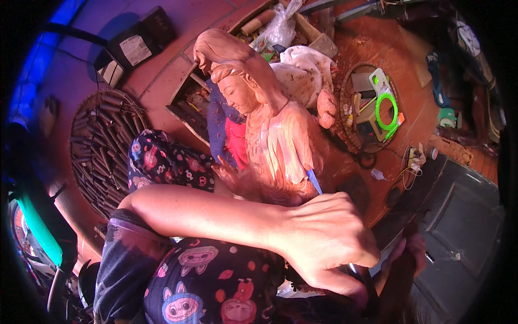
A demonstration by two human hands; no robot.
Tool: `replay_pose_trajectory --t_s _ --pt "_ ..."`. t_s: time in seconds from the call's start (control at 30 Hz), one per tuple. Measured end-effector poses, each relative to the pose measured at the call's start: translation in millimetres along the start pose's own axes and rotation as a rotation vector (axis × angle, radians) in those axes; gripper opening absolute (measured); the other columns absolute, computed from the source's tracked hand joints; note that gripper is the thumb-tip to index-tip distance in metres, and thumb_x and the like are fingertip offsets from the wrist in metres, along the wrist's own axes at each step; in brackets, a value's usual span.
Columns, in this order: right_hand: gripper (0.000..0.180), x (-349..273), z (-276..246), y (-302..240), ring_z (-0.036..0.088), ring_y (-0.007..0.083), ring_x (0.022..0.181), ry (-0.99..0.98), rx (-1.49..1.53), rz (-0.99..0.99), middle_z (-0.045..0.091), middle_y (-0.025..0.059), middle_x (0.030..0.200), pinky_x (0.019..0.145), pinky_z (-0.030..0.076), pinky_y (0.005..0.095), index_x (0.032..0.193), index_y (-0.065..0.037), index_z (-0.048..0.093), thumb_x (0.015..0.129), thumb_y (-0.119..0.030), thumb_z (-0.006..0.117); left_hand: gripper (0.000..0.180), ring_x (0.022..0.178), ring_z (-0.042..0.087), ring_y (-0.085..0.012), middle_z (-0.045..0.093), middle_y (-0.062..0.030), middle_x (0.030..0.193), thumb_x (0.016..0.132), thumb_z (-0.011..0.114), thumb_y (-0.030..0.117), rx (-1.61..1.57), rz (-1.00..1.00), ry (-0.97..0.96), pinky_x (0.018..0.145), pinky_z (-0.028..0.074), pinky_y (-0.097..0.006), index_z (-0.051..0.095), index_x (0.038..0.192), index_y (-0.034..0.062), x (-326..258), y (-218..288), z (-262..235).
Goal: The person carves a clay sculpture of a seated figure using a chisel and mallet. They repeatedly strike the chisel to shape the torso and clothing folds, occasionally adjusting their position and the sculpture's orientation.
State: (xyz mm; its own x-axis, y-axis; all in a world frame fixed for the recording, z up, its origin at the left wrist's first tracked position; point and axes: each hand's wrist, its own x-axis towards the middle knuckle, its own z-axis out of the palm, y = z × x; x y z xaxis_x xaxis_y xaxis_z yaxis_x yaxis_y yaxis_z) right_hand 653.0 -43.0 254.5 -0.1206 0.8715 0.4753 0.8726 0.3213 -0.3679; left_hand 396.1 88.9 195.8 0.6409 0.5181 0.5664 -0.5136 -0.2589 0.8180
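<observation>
A reddish-brown wooden statue (280,135) of a robed, hooded figure stands tilted in front of me, its face turned left. My left hand (332,240) is closed around a chisel, knuckles up, with the forearm lying across the lower view. The chisel's narrow bluish blade (314,182) comes out past the knuckles and meets the lower robe; its handle is mostly hidden under the hand. At the lower right, my right hand (402,256) is in shadow, fingers curled around a dark, long shape that I cannot make out.
On the left, a round basket (81,189) holds many chisel-like tools. A wooden crate (318,43) with plastic and a stained cloth (305,67) stand behind the statue. A round tray (345,81) carries a green ring (386,116). A dark panelled board (464,216) lies right.
</observation>
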Motion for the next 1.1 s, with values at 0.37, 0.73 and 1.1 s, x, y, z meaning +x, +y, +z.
replay_pose_trajectory --t_s 0.37,0.73,1.1 --pt "0.021 -7.2 12.6 8.4 0.052 0.0245 0.068 0.125 0.157 0.032 0.051 0.0108 0.075 0.072 0.048 0.0448 0.086 -0.006 0.041 0.082 0.004 0.06 0.046 0.058 0.061 -0.0313 0.056 -0.009 0.066 0.079 0.069 0.05 0.086 0.126 -0.114 0.047 0.044 -0.043 0.058 0.077 0.0043 0.7 -2.3 -0.9" --pt "0.028 -9.8 13.1 8.1 0.053 0.0247 0.073 0.008 0.135 0.104 0.051 0.0094 0.076 0.076 0.049 0.046 0.094 -0.008 0.04 0.084 0.001 0.064 0.05 0.049 0.06 -0.0346 0.053 -0.0101 0.049 0.074 0.07 0.053 0.028 0.063 -0.136 0.045 0.043 -0.045 0.064 0.073 0.0032 2.6 -1.2 7.3" --pt "0.03 -6.8 19.1 5.7 0.053 0.0249 0.072 -0.003 0.182 0.12 0.052 0.0089 0.078 0.076 0.049 0.0472 0.092 -0.008 0.039 0.082 0.002 0.065 0.046 0.049 0.059 -0.0349 0.053 -0.0087 0.051 0.073 0.071 0.05 0.141 -0.019 -0.169 0.042 0.039 -0.045 0.067 0.077 0.0045 -0.3 -0.7 0.6"
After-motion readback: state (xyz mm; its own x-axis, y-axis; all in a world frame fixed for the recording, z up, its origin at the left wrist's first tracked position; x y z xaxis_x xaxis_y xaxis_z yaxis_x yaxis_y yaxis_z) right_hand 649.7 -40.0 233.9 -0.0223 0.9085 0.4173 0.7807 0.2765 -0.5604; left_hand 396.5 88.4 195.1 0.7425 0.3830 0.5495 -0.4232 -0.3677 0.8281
